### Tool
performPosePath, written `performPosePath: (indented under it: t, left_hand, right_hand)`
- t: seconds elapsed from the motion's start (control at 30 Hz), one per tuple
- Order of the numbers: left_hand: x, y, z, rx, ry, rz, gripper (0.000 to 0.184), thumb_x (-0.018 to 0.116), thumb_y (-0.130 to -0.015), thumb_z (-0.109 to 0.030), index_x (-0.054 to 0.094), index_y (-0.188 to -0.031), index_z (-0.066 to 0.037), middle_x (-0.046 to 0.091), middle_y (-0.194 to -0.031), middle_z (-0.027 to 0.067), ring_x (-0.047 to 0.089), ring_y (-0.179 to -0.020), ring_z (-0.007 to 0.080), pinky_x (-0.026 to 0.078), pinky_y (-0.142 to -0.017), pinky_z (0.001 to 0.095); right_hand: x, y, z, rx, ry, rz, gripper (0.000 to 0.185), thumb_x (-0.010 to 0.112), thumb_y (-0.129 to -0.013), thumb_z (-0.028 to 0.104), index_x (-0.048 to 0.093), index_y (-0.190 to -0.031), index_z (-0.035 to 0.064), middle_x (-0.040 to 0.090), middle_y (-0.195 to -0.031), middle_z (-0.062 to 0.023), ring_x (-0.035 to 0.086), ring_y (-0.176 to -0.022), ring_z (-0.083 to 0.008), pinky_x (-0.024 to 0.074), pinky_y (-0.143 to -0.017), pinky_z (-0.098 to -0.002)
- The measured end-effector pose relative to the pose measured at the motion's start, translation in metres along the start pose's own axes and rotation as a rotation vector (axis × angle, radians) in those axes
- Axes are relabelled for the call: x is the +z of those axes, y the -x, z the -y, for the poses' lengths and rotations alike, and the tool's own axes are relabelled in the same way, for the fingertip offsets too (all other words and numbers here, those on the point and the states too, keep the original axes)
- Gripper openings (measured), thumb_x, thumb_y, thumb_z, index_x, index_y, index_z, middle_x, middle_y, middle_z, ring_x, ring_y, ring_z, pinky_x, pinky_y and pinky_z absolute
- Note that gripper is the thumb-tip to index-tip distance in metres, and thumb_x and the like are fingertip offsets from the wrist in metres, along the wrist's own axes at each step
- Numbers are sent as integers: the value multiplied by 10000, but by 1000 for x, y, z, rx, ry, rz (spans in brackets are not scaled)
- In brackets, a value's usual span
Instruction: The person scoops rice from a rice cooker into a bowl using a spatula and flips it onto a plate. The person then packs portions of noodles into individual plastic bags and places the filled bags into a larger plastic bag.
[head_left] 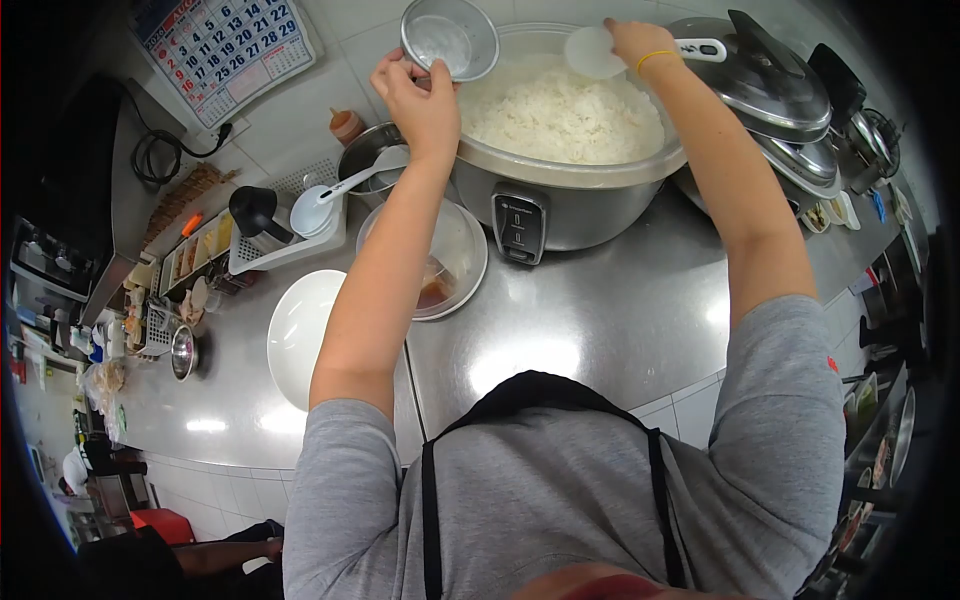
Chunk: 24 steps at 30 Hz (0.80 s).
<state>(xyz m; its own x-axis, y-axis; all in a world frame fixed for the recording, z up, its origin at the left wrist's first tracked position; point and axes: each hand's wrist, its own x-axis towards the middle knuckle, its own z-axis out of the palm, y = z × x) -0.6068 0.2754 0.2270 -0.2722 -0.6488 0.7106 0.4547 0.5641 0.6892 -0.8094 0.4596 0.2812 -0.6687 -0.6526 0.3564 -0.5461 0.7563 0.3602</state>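
Note:
My left hand (418, 100) grips the rim of a small metal bowl (468, 38), tilted so that its inside faces me. It is held up at the left edge of a large rice cooker (590, 205). White cooked rice (565, 115) fills much of the open cooker. Over the right part of the rice, my right hand (640, 44) is closed round a white rice paddle (592, 54). The paddle's handle (705, 49) sticks out to the right, past the wrist with the yellow band. Whether the paddle touches the rice I cannot tell.
On the steel counter (600, 310) lie a white oval plate (303, 335) and a round plate with a clear cover (470, 285). A white basket (285, 255) with ladles stands left. A lidded pot (765, 85) is at the right. Another person's arm (225, 555) shows bottom left.

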Motion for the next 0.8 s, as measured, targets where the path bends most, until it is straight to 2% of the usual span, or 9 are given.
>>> performPosePath:
  t: [0.07,0.1,0.17,0.33,0.43,0.53,0.6,0.7,0.8]
  left_hand:
    - [3,-1,0,85,-14,46,221,571,-790,-25,361,-744,24,292,-1183,145,597,-736,245,570,-586,285]
    - [5,1,1,85,-10,47,221,571,-790,-25,361,-744,24,292,-1183,145,597,-736,245,570,-586,285]
    - [7,9,1,37,-26,64,197,577,-765,-20,383,-763,16,315,-1172,178,543,-856,237,555,-555,256]
    - [7,12,-4,74,-6,62,192,573,-779,-41,389,-776,14,318,-1177,171,566,-767,204,546,-552,253]
    - [5,14,-8,90,-39,70,190,572,-787,-53,393,-778,10,328,-1177,169,571,-737,181,529,-557,249]
    - [4,17,-11,99,-83,80,191,575,-789,-64,397,-776,3,345,-1175,165,567,-727,168,505,-573,246]
    - [5,17,-10,114,-98,90,192,578,-788,-69,399,-774,-1,353,-1173,164,564,-722,164,492,-582,247]
    - [6,16,-6,171,-133,61,194,584,-785,-78,403,-770,-10,362,-1170,163,553,-701,166,476,-588,251]
    - [7,15,-4,155,-110,57,193,589,-779,-80,406,-769,-19,366,-1168,163,544,-690,168,465,-577,255]
  right_hand:
    - [11,5,-12,45,38,16,343,465,-843,168,476,-1185,150,639,-911,-113,616,-874,-277,495,-718,-384]
    - [13,9,-15,83,74,32,357,424,-856,113,449,-1209,160,640,-911,-112,618,-875,-271,497,-716,-384]
    - [21,17,-18,80,83,33,362,402,-857,94,449,-1209,165,641,-909,-106,622,-865,-268,498,-712,-384]
    - [18,25,-18,125,102,76,380,388,-858,78,436,-1222,175,645,-897,-88,632,-824,-267,500,-697,-380]
    - [15,29,-13,114,33,-31,295,423,-851,98,492,-1132,158,644,-916,-94,631,-853,-263,500,-681,-390]
    - [16,33,-3,2,-12,-80,281,474,-841,137,496,-1121,146,642,-887,-108,631,-825,-269,502,-662,-384]
    - [13,40,5,-72,-20,23,290,525,-823,186,509,-1109,140,639,-866,-111,627,-810,-276,502,-666,-381]
    - [-4,53,15,-176,-17,118,412,524,-828,248,448,-1222,159,629,-875,-135,611,-818,-288,485,-714,-392]
    - [-12,72,27,-277,-83,93,408,515,-829,246,454,-1222,155,627,-876,-142,609,-816,-286,479,-720,-397]
